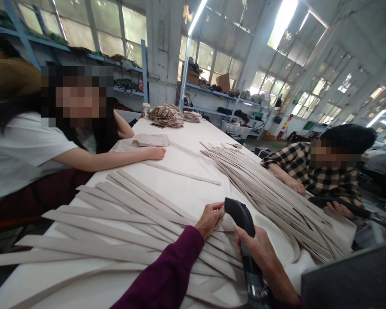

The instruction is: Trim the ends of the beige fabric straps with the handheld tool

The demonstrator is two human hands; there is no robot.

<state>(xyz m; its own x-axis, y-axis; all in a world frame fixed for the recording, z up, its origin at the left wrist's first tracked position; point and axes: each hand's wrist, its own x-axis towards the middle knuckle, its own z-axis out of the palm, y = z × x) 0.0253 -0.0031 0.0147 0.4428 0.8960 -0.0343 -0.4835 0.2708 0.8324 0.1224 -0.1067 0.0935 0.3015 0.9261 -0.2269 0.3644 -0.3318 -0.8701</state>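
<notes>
My right hand (257, 244) is wrapped around the handle of a black curved handheld tool (238, 212), which has a metal collar low on its handle. At the tool's blunt head, my left hand (211, 219) has its fingers pinched together, apparently on a beige fabric strip (228, 224); the exact grip is partly hidden. Many long beige fabric strips (116, 251) lie fanned out over the white table (180, 133), under and to the left of my forearm.
Another heap of strips (260, 193) lies to the right, where a person in a checked shirt (324, 171) holds a similar black tool (339, 206). On the left, a person in white (28, 137) rests an arm on the table. Fabric bundles (165, 116) sit at the far end.
</notes>
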